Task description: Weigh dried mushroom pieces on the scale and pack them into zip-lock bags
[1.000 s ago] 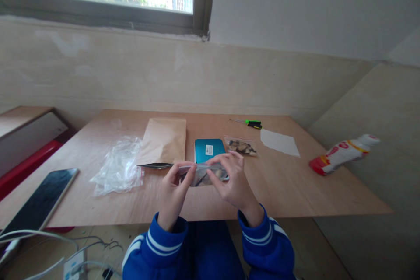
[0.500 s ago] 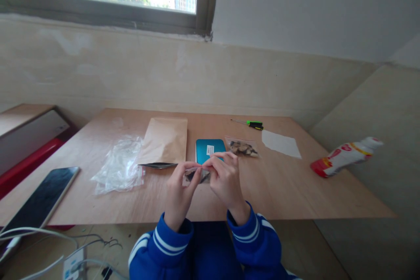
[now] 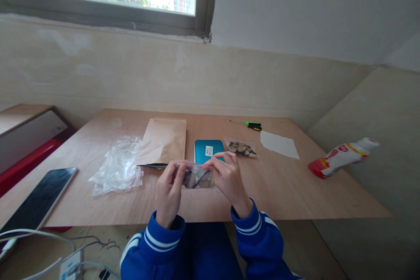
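Both hands hold a small clear zip bag (image 3: 197, 177) with dark bits inside, just above the near part of the wooden table (image 3: 295, 192). My left hand (image 3: 169, 190) pinches the bag's top left corner. My right hand (image 3: 226, 178) pinches its top right corner. The bag hangs stretched flat between them. Behind the hands lie a teal box (image 3: 208, 150) with a white label and a second small clear bag (image 3: 240, 148) with dark bits.
A brown paper envelope (image 3: 163, 141) and a heap of clear plastic bags (image 3: 118, 165) lie to the left. A tablet (image 3: 37, 201) sits at the table's left edge. Farther right are a green-handled screwdriver (image 3: 252, 125), a white sheet (image 3: 279, 144) and a red and white bottle (image 3: 341, 156).
My hands have moved apart along the top of the small bag, which now hangs spread out between them. Nothing else on the table has moved.
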`<state>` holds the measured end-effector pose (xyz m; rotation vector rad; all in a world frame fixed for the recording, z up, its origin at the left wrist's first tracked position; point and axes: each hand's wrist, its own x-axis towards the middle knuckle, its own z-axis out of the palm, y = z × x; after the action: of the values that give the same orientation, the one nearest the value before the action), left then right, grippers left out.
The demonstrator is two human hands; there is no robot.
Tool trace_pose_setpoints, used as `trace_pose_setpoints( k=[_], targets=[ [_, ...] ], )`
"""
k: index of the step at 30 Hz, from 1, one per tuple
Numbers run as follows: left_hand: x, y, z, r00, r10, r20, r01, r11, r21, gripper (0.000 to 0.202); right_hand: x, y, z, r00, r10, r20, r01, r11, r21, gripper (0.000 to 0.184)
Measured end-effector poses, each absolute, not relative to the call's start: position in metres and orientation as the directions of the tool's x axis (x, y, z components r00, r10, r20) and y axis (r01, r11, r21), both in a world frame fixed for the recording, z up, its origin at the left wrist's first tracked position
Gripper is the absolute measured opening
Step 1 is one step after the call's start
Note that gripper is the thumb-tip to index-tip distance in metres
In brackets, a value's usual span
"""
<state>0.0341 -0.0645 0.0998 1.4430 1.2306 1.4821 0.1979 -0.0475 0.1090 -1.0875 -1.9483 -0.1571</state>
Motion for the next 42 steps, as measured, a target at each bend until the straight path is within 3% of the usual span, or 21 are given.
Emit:
trace_pose_setpoints(
  k=[7, 16, 23, 26, 31, 36, 39, 42],
  targets=[
    [0.033, -0.066, 0.103, -0.211, 0.929, 0.303, 0.136, -0.279, 0.951, 0.027, 0.194, -0.052, 0.108, -0.280, 0.645, 0.711, 0.718, 0.632, -0.290, 0.020],
    [0.029, -0.067, 0.098, -0.201, 0.944, 0.263, 0.148, -0.236, 0.960, 0.027, 0.205, -0.047, 0.098, -0.315, 0.695, 0.647, 0.658, 0.651, -0.378, 0.018],
    [0.033, -0.068, 0.105, -0.194, 0.954, 0.228, 0.047, -0.223, 0.974, 0.030, 0.207, -0.049, 0.099, -0.265, 0.692, 0.672, 0.666, 0.635, -0.391, 0.023],
    [0.030, -0.068, 0.106, -0.202, 0.951, 0.233, 0.041, -0.229, 0.972, 0.030, 0.212, -0.050, 0.100, -0.307, 0.720, 0.622, 0.669, 0.628, -0.397, 0.016],
    [0.023, -0.067, 0.103, -0.192, 0.957, 0.216, 0.034, -0.214, 0.976, 0.032, 0.229, -0.049, 0.096, -0.312, 0.751, 0.582, 0.689, 0.601, -0.406, 0.022],
    [0.025, -0.062, 0.096, -0.182, 0.977, 0.114, -0.122, -0.138, 0.983, 0.028, 0.235, -0.050, 0.092, -0.226, 0.754, 0.617, 0.717, 0.558, -0.419, 0.028],
    [0.030, -0.059, 0.093, -0.170, 0.985, 0.023, -0.281, -0.071, 0.957, 0.028, 0.235, -0.051, 0.092, -0.188, 0.781, 0.596, 0.666, 0.547, -0.507, 0.021],
    [0.036, -0.057, 0.094, -0.176, 0.980, -0.091, -0.442, 0.004, 0.897, 0.028, 0.236, -0.053, 0.091, -0.112, 0.881, 0.459, 0.488, 0.451, -0.747, 0.024]
  ],
)
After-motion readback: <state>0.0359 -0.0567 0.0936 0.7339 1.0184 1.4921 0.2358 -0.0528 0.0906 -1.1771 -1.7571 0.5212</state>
